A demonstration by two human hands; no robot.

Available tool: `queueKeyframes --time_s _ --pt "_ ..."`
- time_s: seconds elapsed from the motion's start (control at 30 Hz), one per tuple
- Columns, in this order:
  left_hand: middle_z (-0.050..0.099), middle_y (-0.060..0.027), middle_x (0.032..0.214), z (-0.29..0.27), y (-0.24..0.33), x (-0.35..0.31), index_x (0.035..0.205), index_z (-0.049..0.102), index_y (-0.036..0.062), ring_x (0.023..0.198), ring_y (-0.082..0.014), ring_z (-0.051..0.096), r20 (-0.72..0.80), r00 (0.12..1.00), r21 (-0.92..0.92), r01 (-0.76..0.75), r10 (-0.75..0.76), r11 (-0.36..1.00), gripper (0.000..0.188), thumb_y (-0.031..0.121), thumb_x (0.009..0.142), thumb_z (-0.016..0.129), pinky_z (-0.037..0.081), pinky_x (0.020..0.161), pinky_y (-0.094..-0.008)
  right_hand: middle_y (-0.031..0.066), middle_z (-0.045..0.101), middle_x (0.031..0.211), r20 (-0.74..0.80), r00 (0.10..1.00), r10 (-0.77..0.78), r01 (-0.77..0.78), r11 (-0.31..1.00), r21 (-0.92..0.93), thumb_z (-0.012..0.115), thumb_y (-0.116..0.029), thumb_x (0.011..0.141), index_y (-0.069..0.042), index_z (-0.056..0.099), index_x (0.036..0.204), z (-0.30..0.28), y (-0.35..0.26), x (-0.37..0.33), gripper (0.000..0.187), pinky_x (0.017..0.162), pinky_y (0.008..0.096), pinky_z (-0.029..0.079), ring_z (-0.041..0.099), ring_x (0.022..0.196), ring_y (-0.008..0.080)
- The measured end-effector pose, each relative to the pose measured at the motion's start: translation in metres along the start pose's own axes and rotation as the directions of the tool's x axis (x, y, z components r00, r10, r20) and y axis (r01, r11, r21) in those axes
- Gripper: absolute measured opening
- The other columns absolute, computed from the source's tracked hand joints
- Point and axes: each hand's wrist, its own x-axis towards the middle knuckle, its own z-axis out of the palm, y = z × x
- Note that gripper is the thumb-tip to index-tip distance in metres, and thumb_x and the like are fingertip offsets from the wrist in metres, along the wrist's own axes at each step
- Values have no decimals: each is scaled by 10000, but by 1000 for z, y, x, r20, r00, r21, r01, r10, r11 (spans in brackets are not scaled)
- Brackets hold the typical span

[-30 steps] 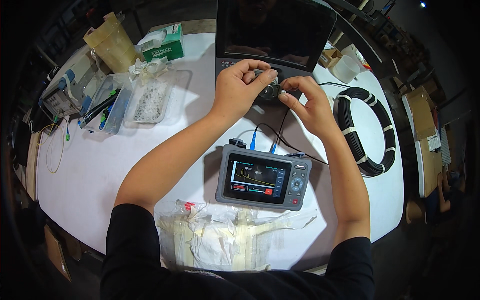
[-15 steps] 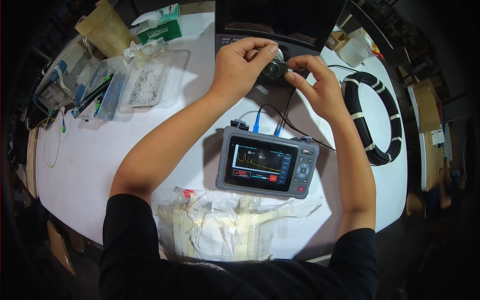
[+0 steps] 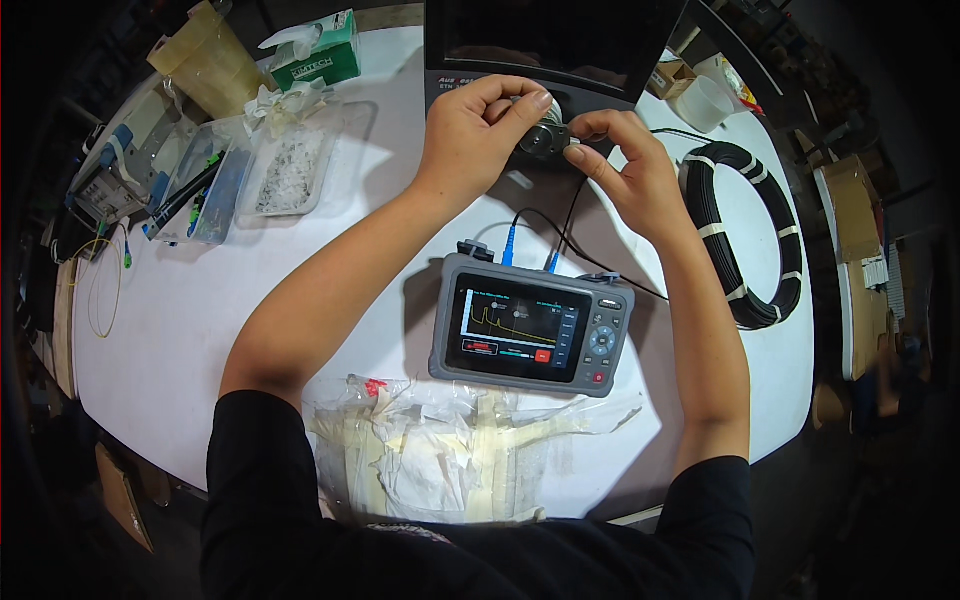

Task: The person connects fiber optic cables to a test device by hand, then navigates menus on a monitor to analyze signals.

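In front of a dark-screened black monitor unit (image 3: pixel 535 50) sits a small round black fitting (image 3: pixel 541 140) with a pale ring behind it. My left hand (image 3: pixel 480 135) is closed, thumb and forefinger pinched at the upper left of the fitting; what they hold is hidden. At its right side, my right hand (image 3: pixel 628 165) has thumb and forefinger brought together on a small pale piece too small to name. Nearer me lies a grey handheld optical tester (image 3: pixel 530 325), its screen showing a yellow trace. Two blue plugs (image 3: pixel 508 250) stand in its top edge, with thin dark cables running off.
A coil of black cable (image 3: pixel 715 235) lies on the right, beside a white tub (image 3: pixel 702 105). On the left stand a clear tray of scraps (image 3: pixel 285 180), a bin of tools (image 3: pixel 215 215) and a green tissue box (image 3: pixel 320 60). A taped plastic-covered pad (image 3: pixel 490 455) lies before me.
The whole view has shifted very slightly. Both hands keep the same pinched poses at the round fitting.
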Motion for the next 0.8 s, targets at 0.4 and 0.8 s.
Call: queueKeyframes --time_s 0.4,0.8 --pt "632 -43 1103 -73 10 -91 1376 561 15 989 -110 594 118 993 83 21 -31 996 492 245 971 721 480 828 -263 131 714 1139 -207 973 105 -65 980 189 721 -133 954 21 622 1232 -22 -47 -98 334 925 336 513 660 1050 210" --pt "517 -234 1466 -81 58 -122 1408 591 138 1331 -430 520 671 655 284 -660 347 696 908 575 672 891 398 1117 -550 265 419 1554 70 994 -84 92 989 -117 924 -455 677 -119 553 1390 -14 -97 -150 871 1100 579 424 457 1365 488"
